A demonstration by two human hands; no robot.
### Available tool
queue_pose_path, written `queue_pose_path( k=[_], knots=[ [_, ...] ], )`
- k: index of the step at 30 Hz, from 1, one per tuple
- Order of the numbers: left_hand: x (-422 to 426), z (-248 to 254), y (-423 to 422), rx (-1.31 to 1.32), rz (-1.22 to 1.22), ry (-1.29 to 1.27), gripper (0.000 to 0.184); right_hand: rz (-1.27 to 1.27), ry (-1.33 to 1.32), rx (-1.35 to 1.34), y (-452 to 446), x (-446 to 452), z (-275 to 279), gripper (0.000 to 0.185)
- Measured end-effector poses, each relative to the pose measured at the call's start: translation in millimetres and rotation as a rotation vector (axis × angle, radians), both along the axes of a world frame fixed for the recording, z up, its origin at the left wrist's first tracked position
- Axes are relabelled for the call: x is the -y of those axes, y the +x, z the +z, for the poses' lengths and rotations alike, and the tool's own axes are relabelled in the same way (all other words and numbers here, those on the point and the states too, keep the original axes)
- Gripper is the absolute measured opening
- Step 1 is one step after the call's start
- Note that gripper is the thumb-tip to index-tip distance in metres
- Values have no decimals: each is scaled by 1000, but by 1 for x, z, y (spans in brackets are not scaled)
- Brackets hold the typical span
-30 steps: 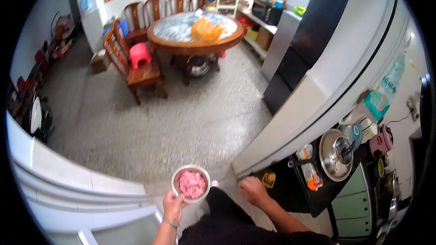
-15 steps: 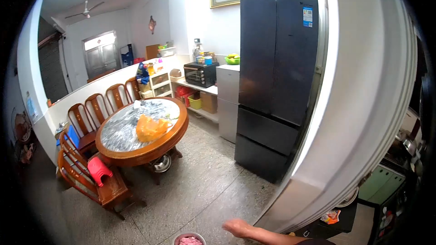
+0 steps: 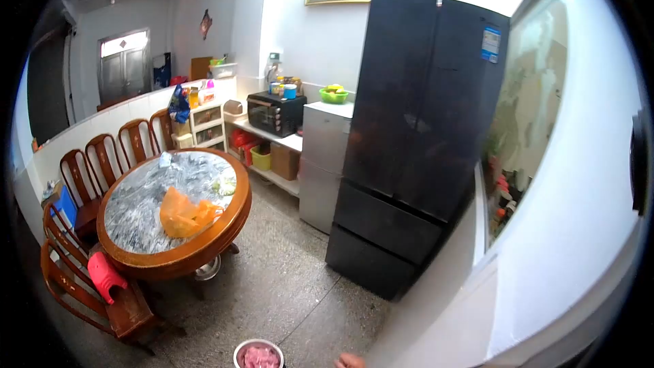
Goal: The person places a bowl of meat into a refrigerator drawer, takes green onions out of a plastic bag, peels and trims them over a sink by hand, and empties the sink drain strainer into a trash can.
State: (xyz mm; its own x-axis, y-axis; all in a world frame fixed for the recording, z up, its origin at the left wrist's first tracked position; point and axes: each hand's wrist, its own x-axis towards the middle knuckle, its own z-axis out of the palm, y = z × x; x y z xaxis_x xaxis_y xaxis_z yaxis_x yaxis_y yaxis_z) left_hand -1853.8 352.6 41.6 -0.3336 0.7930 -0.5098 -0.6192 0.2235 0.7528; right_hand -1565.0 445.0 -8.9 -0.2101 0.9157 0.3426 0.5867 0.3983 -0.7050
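At the bottom edge of the head view is a metal bowl [image 3: 259, 342] with pieces of pink raw meat [image 3: 260, 358] in it. Its lower part is cut off, and what supports it is out of sight. To the right of the bowl, apart from it, only a small part of my right hand [image 3: 349, 361] shows at the lower edge. Its fingers are mostly cut off, and nothing held can be made out. My left hand is outside the view.
A round marble-topped table [image 3: 129, 215] bears an orange plastic bag [image 3: 182, 215]. Wooden chairs [image 3: 103, 157] and a red stool [image 3: 105, 278] stand left of it. A tall dark refrigerator [image 3: 415, 123] is ahead right, beside a smaller silver fridge [image 3: 321, 163]. A white wall [image 3: 545, 266] borders the right.
The view has turned right and come closer to the dark refrigerator. The bowl now shows more, further left. My right hand has sunk towards the lower edge, its forearm gone from view.
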Motion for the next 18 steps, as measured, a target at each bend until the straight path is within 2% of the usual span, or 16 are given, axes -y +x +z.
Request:
queue_pose_path(
  k=[1, 2, 3, 4, 5, 6, 7, 8, 10, 11, 13, 14, 15, 17, 18],
  knots=[
    [-34, 36, 0, 17, -42, 3, 35, -124, 183, 35, -10, -22, 5, 12],
    [-56, 31, -14, -4, -83, -11, 39, -223, 357, 60, -24, -38, 12, 11],
    [-82, 7, -31, -19, -192, 12, 39, -166, -1, -163, -32, -51, 47, 10],
    [-120, 11, -34, -22, -113, 18, 16, -97, -366, -362, -35, -75, 78, 9],
    [-143, -1, -38, -7, -100, -35, 21, -88, -280, -207, -27, -98, 71, 8],
    [-166, 14, -34, -78, -136, -15, 21, -111, -185, -62, -15, -115, 59, 7],
    [-189, -24, -53, -56, -188, -22, 21, -102, -199, -63, -18, -134, 53, 8],
    [-219, 4, -54, -62, -220, 14, 18, -236, -355, -90, -14, -162, 44, 22],
    [-281, 17, -59, -217, -378, -54, 13, -76, -214, 194, 7, -198, 41, 24],
    [-309, 54, -50, -342, -464, -106, 13, -196, -15, 324, 3, -208, 54, 25],
    [-355, 44, -41, -284, -468, -3, 11, -268, -134, 325, 8, -233, 78, 23],
    [-348, 35, -42, -210, -515, 29, 12, -304, -165, 298, 4, -215, 74, 36],
    [-364, 34, -45, -137, -529, 60, 12, -351, -186, 302, 5, -221, 69, 36],
    [-386, 31, -56, -20, -573, 77, 9, -414, -172, 243, 4, -239, 72, 55],
    [-397, 28, -46, -29, -601, 69, 9, -432, -178, 240, 19, -251, 76, 55]
  ],
)
